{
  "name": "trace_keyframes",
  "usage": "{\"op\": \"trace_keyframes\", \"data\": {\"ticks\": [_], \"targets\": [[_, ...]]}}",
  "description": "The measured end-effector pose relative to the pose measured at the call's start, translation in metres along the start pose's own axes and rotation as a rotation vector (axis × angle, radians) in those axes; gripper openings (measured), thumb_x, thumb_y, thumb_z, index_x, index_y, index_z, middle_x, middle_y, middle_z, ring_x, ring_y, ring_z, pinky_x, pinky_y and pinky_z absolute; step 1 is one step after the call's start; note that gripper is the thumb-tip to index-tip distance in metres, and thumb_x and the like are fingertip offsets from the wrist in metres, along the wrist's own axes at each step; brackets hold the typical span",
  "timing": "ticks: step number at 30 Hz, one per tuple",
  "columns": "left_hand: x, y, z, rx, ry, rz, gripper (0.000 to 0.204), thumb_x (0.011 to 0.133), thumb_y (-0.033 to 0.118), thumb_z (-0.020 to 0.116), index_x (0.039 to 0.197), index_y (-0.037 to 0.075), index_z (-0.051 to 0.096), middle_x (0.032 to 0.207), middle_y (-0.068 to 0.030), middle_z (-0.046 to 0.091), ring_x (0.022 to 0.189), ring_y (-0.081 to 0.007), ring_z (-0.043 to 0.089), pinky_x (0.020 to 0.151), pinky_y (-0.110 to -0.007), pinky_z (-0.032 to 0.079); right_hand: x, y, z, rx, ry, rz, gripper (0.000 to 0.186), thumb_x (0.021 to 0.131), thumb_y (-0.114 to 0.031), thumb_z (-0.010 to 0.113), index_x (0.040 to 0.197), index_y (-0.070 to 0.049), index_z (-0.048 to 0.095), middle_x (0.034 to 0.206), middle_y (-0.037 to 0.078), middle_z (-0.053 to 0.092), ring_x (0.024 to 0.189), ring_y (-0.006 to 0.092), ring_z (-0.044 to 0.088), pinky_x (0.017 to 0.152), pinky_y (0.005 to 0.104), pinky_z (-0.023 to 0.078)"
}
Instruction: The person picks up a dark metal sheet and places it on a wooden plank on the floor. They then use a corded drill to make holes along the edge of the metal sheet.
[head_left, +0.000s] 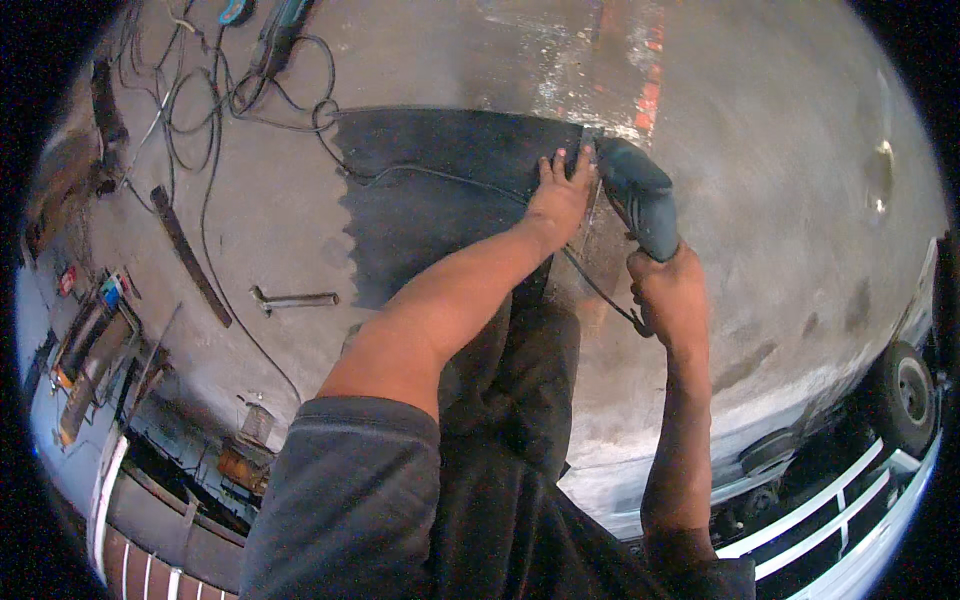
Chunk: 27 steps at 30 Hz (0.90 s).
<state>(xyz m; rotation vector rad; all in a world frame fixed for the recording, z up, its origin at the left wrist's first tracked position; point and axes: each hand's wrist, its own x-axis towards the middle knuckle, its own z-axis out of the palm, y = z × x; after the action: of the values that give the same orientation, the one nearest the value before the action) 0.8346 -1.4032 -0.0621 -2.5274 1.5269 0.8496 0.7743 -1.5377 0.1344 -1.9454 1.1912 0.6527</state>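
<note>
My right hand is closed around the handle of a dark corded power drill. The drill's front end points toward the right edge of a dark flat sheet on the floor. Whether its tip touches anything cannot be made out. My left hand presses down on that same edge with its fingers spread. Just beyond the fingertips, a small metal piece sits at the sheet's corner. The drill's black cord runs from beneath my right hand, passes under my left forearm and crosses the sheet.
Left of the sheet, a metal hand tool and a dark flat bar lie on concrete. Tangled cables and another dark tool occupy the far left. A wheel and white rails stand at right.
</note>
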Motion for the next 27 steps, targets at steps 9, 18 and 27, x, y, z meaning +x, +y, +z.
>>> {"op": "trace_keyframes", "data": {"ticks": [9,18,27], "targets": [[0.000,0.001,-0.002,0.059,-0.008,-0.021,0.069,0.093,0.022,0.058,0.153,0.000,0.032,0.163,-0.0248,0.015,0.140,-0.0508,0.035,0.111,-0.060,0.035,-0.069,0.008,-0.058,0.567,-0.088,0.099,0.032,0.083,-0.014,0.068,0.111,0.001,0.065,0.086,0.009,0.069,0.062,0.0144,0.062,0.056,0.0294,0.048],[0.004,-0.016,0.009,-0.045,0.130,0.013,0.066,0.089,0.022,0.061,0.149,0.001,0.040,0.160,-0.0238,0.026,0.139,-0.0482,0.040,0.110,-0.058,0.038,-0.122,0.061,-0.018,1.085,-0.043,-0.178,0.055,0.082,-0.024,0.068,0.125,0.009,0.055,0.104,0.022,0.065,0.063,0.0218,0.064,0.058,0.0345,0.053],[-0.167,0.003,-0.095,-1.641,-0.153,0.328,0.071,0.086,0.028,0.071,0.144,-0.003,0.044,0.134,-0.0218,0.059,0.122,-0.0319,0.059,0.103,-0.041,0.046,-0.252,0.100,0.060,1.264,-0.036,-0.352,0.055,0.080,-0.025,0.070,0.123,0.006,0.056,0.104,0.022,0.066,0.068,0.0244,0.066,0.064,0.0367,0.055]]}}
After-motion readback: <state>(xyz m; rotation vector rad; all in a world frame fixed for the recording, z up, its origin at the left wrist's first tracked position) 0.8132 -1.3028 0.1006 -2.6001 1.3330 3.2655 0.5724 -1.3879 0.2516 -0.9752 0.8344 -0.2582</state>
